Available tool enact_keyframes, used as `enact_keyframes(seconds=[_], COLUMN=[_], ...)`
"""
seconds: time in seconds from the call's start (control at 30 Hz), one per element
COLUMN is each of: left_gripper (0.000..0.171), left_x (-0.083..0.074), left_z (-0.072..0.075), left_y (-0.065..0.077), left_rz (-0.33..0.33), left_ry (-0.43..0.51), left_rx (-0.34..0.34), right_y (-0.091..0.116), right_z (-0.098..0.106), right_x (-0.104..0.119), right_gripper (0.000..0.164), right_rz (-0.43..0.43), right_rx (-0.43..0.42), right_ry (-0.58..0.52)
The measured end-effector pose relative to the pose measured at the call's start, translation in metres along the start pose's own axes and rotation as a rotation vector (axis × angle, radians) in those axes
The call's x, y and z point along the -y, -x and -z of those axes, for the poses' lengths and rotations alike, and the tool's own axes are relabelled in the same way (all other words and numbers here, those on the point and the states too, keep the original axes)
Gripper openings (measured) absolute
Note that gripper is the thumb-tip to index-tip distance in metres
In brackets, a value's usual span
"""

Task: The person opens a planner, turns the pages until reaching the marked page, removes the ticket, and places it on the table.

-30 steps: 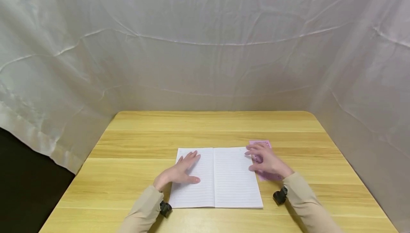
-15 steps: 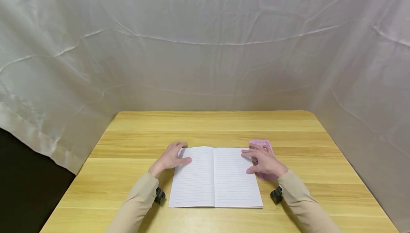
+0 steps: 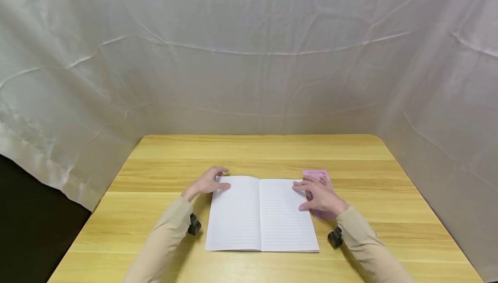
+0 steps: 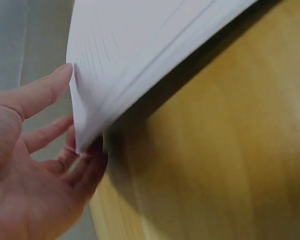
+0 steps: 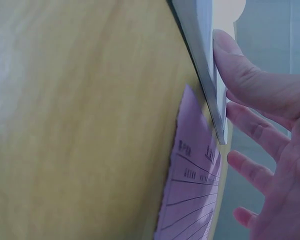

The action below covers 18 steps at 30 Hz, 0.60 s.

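Note:
A lined notebook (image 3: pixel 285 222) lies spread at its middle on the table. Near its upper left corner, my left hand (image 3: pixel 207 182) pinches the left half, thumb on the page and fingers beneath the edge. That corner is raised off the wood in the left wrist view, with the fingers (image 4: pixel 92 172) partly behind the paper. My right hand (image 3: pixel 322 196) rests at the right page's outer edge, fingers fairly straight and spread, thumb (image 5: pixel 240 67) against the page. Under this hand lies a pink printed slip (image 5: pixel 192 195), partly covered and close beside the notebook's edge.
The wooden table (image 3: pixel 249 149) reaches back to a pale hanging curtain (image 3: pixel 249 84), which also lines both sides. A dark area (image 3: pixel 35 222) shows beyond the table at lower left. Each wrist carries a small black camera (image 3: pixel 335 237).
My left hand slid from the left page out to its upper left corner and now grips it, lifting that side slightly. My right hand shifted slightly left and stays at the right page.

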State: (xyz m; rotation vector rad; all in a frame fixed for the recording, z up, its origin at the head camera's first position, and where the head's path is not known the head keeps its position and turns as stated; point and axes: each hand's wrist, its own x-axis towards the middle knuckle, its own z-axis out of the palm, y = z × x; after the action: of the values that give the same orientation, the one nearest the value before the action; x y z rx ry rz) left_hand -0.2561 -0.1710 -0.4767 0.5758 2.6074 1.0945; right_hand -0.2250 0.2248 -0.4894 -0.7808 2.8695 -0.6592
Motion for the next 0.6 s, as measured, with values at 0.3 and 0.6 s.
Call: enact_keyframes(seconds=[0.3, 0.6], left_gripper=[0.064, 0.081], left_x=[0.002, -0.018], left_z=[0.015, 0.015], left_y=[0.007, 0.017], left_rz=[-0.01, -0.004], left_ry=[0.386, 0.608], left_rx=[-0.016, 0.004], right_y=[0.001, 0.002], right_z=[0.0, -0.001], right_x=[0.002, 0.0], right_gripper=[0.066, 0.067], right_rz=[0.006, 0.009], right_rx=[-0.003, -0.046], right_ry=[-0.021, -0.005])
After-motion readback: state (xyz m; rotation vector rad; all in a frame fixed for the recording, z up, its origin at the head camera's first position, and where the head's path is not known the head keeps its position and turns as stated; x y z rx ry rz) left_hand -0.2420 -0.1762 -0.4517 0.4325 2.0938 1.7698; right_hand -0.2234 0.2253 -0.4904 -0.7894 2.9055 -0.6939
